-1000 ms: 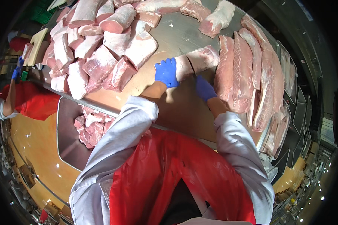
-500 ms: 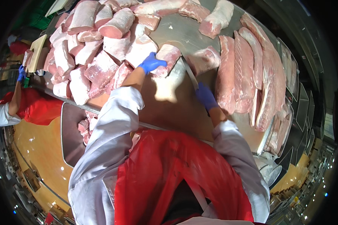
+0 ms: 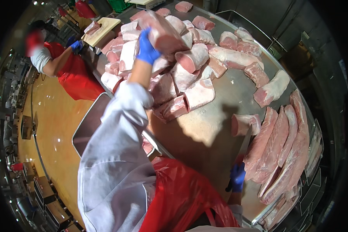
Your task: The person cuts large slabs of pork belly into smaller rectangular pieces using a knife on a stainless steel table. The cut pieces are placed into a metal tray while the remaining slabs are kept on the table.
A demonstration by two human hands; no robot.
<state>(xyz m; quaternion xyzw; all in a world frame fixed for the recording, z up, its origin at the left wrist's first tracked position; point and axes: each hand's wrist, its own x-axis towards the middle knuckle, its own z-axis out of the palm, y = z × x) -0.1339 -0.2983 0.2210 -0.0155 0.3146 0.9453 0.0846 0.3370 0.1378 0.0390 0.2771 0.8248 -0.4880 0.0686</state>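
Note:
Raised over the heap of cut meat, my blue-gloved left hand [image 3: 147, 48] grips a thick chunk of pork loin [image 3: 167, 35], slightly smeared by motion. Under and around it lie several pale loin chunks [image 3: 199, 94] piled on the metal table [image 3: 189, 133]. Low on the right, my right hand [image 3: 237, 177] is closed round the handle of a knife [image 3: 244, 149], whose blade points away from me. Just beyond the blade tip sits a short loin chunk [image 3: 245, 124]. Long whole loins [image 3: 276, 149] lie side by side to the right of the knife.
At the left a co-worker in a red apron [image 3: 71, 73] stands by a cream cutting board [image 3: 102, 31]. A metal bin [image 3: 89, 120] is below the table's left edge. More loin pieces [image 3: 272, 89] lie at the far right, with metal trays [image 3: 311, 193] beyond the right edge.
My left hand has carried a loin chunk from the table middle up and left over the pile. The right hand with the knife has drawn back toward me. The view has turned left.

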